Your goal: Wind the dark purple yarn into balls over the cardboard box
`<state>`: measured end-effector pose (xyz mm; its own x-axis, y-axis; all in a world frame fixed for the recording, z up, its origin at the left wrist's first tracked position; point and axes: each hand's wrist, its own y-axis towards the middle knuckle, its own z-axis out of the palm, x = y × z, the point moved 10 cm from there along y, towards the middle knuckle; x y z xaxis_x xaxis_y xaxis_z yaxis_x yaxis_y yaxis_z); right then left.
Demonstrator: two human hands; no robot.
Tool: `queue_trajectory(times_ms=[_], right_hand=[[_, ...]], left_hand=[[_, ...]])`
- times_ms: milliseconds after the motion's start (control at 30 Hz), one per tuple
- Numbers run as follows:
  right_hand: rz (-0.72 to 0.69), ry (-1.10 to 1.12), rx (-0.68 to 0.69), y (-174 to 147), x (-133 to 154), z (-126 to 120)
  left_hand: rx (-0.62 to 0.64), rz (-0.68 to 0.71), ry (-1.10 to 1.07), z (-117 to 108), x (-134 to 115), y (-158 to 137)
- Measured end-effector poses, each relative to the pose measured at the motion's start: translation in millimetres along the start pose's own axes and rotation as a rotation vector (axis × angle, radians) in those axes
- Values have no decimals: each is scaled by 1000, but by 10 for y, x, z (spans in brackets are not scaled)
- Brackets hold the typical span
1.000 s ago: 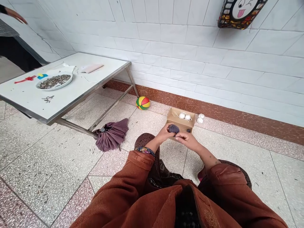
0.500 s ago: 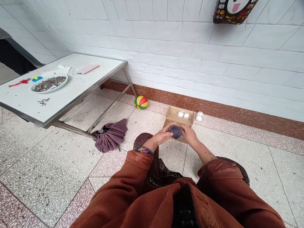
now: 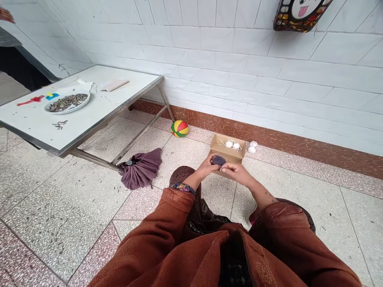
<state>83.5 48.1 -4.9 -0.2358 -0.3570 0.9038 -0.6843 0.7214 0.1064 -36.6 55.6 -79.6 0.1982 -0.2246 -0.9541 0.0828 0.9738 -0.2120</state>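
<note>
My left hand (image 3: 206, 167) is wrapped around a dark grey-purple ball of yarn (image 3: 219, 160), holding it above the near side of an open cardboard box (image 3: 213, 145). Thumb and fingers of my right hand (image 3: 237, 173) are pinched together at the ball's lower right edge; whether a loose strand lies between them is too small to see. Inside the box, at its far side, lie two white balls of yarn (image 3: 232, 144) with loose white strands. More white balls (image 3: 252, 146) sit on the floor just right of the box.
A white table (image 3: 98, 107) on metal legs stands at left, bearing a plate of sunflower seeds (image 3: 68, 103) and a folded cloth (image 3: 114, 85). A coloured ball (image 3: 179, 128) and a purple folded umbrella (image 3: 140, 169) lie on the floor. A basket (image 3: 299, 18) hangs on the wall. Another person (image 3: 22, 65) stands far left.
My right hand has shifted from the ball's upper right side to its lower right edge. The ball has moved slightly up and left in my left hand. More of the other person shows.
</note>
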Motion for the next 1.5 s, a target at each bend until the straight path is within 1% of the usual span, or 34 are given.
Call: queue_trajectory(times_ms=[67,167,233,300,367,433,533,600,700,767,800,867,933,1033,1067,1133,1233,1300,1400,1500], right_hand=[[5,42,-120,38,-16,-157],[26,-2,-285,75,-134,-342],[72,-69,-350,86,-264,-391],[126,-146,-362,89,-399,-372],[168,-235,-321,85,-500,-296],[171,-330,-249,74,-529,-189],[83,-416,-135,44,-412,-26],[-1,-394,-60,17,-263,66],[-99,-273,26,-21,-23,138],[-112,-178,28,-30,82,107],[-104,-133,8,-27,106,67],[-78,-57,-69,-11,104,-48],[-50,-19,-180,5,46,-189],[3,-42,-329,18,-102,-348],[23,-64,-357,20,-154,-372],[58,-117,-378,23,-245,-380],[99,-222,-345,20,-345,-324],[134,-301,-288,16,-406,-257],[170,-397,-190,7,-461,-143],[115,-408,-82,4,-382,1]], left_hand=[[88,-7,62,111,20,-29],[277,-23,68,318,35,-120],[372,-18,-10,409,-7,-184],[409,-6,-126,434,-80,-216],[389,-5,-230,401,-142,-209],[323,-1,-294,326,-183,-174],[204,14,-326,197,-207,-117],[146,8,-313,137,-189,-92],[80,-2,-231,80,-134,-60],[37,10,-107,49,-105,-39],[26,16,-31,45,-92,-32],[56,14,89,91,-57,-28],[169,-11,128,213,-8,-56],[371,-47,55,409,13,-169],[414,-57,10,447,3,-208],[454,-69,-100,477,-43,-263],[445,-51,-253,461,-145,-277],[404,-23,-322,421,-204,-246],[294,2,-340,319,-222,-169],[154,4,-278,173,-167,-95]])
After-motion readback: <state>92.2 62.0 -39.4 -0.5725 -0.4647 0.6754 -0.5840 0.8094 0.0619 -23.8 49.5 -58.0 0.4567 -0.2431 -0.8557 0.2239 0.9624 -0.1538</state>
